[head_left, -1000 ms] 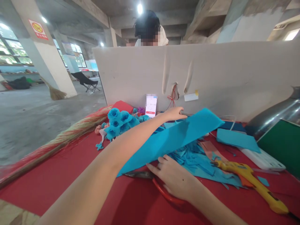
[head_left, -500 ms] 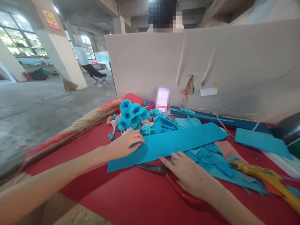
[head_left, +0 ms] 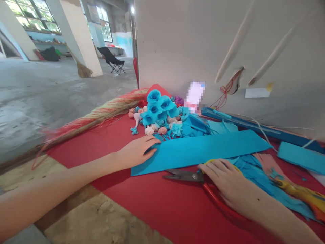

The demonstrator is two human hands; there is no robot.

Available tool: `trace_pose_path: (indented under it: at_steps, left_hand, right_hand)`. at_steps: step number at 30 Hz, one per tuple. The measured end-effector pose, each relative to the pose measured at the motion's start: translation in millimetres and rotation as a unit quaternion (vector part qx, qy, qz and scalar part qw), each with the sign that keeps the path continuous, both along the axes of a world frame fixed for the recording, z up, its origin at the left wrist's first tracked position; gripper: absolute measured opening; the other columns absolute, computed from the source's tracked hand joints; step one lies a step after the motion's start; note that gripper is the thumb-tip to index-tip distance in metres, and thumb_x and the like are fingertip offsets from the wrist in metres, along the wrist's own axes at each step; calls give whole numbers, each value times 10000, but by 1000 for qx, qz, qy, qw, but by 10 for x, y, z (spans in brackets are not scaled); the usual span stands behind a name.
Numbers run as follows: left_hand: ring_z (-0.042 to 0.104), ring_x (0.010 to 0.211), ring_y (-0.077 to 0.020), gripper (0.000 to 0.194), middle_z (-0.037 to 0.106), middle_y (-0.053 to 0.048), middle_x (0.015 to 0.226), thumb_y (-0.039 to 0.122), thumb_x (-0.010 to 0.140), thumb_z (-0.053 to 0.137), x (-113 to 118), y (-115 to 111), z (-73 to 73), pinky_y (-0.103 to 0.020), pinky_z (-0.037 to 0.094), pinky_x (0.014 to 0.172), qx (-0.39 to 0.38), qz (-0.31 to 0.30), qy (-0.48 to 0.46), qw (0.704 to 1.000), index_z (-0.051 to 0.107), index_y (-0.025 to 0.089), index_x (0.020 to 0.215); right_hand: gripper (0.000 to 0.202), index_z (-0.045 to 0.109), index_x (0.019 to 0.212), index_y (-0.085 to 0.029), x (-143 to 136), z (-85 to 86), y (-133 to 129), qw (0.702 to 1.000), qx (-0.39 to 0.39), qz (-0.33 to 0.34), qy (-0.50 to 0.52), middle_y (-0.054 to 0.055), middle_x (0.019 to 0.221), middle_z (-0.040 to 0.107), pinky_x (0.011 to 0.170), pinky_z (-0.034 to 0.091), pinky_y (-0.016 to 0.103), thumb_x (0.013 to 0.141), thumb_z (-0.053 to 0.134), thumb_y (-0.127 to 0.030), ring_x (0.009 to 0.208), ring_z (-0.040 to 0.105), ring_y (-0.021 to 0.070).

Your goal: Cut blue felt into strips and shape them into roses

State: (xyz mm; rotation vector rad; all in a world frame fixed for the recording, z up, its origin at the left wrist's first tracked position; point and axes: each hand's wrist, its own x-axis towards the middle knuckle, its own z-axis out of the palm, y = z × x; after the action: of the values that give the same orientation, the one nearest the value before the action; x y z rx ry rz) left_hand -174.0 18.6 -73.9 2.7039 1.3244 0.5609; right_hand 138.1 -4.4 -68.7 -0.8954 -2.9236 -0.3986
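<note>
A long blue crepe paper strip (head_left: 203, 149) lies slantwise on the red tabletop (head_left: 162, 200). At its left end, my left hand (head_left: 142, 149) holds it, thumb on the paper and fingers curled near the upper edge. My right hand (head_left: 220, 176) is closed around the handles of a pair of scissors (head_left: 186, 175), one red and one with yellow showing. The slightly parted blades point left, just below the strip's lower edge. Behind the strip sit blue paper flowers (head_left: 154, 109) above small pink and white blossoms (head_left: 162, 130).
Blue paper scraps (head_left: 250, 167) and a yellow glue gun (head_left: 299, 191) lie to the right. A folded blue paper stack (head_left: 302, 157) is beyond them. A pixelated bright panel (head_left: 195, 96) leans on the grey board (head_left: 175, 51). Red-and-straw fibres (head_left: 106, 113) edge the table's left.
The view has turned right and down. My right hand has taken hold of the scissors' handles, and the blades are parted more. My left hand stays at the strip's left end.
</note>
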Motion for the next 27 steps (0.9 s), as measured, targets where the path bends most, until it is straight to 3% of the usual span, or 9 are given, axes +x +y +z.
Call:
trace_pose_path:
  at_steps: [4,9,13,27]
  left_hand:
    - [530,1006,-213,295,522,-108,1151,249,892,405,8,-35,-17,-334,460,856,6,-9,18,1000,475,155,1163]
    - [434,1096,-241,290,475,-122,1187,191,893,392,23,-41,-27,-394,374,951,65,-63,38,995,497,155,1160]
    - [457,1038,-222,281,484,-119,1173,176,911,347,14,-21,-52,-380,386,926,52,-98,53,992,524,154,1128]
    - [437,1058,-232,291,499,-129,1173,185,920,322,22,-5,-105,-387,367,927,54,-99,67,991,517,138,1130]
  right_hand:
    - [573,422,1209,-144,74,-39,-3,1000,-2,-2,-4,83,1063,574,861,334,433,666,359,28,994,451,263]
    - [522,431,1190,-130,28,-13,66,1000,0,12,-1,81,1044,585,854,325,411,695,366,23,971,459,249]
    - [492,447,1172,-141,-44,-6,123,1000,-7,16,1,81,1040,588,859,324,398,712,367,14,976,464,240]
    - [468,476,1148,-180,-270,68,277,993,-113,45,5,101,1036,577,844,347,391,718,373,-27,967,473,230]
